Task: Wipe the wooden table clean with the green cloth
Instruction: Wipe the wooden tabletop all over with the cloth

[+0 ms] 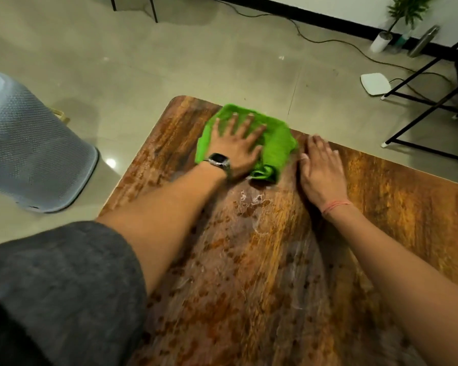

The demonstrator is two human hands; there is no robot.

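Observation:
The green cloth (278,143) lies bunched near the far left corner of the wooden table (407,196). My left hand (236,145), with a watch on the wrist, presses flat on the cloth with its fingers spread. Just right of the cloth, my right hand (321,169) rests flat on the bare wood, fingers together, holding nothing. Wet smears and a few soap bubbles (251,200) mark the tabletop between my two forearms.
A grey mesh basket (35,154) stands on the floor left of the table. Beyond the far edge are a black metal frame (421,101), a white flat device (375,83) with cables, a potted plant (381,40) and a metal bottle (423,42).

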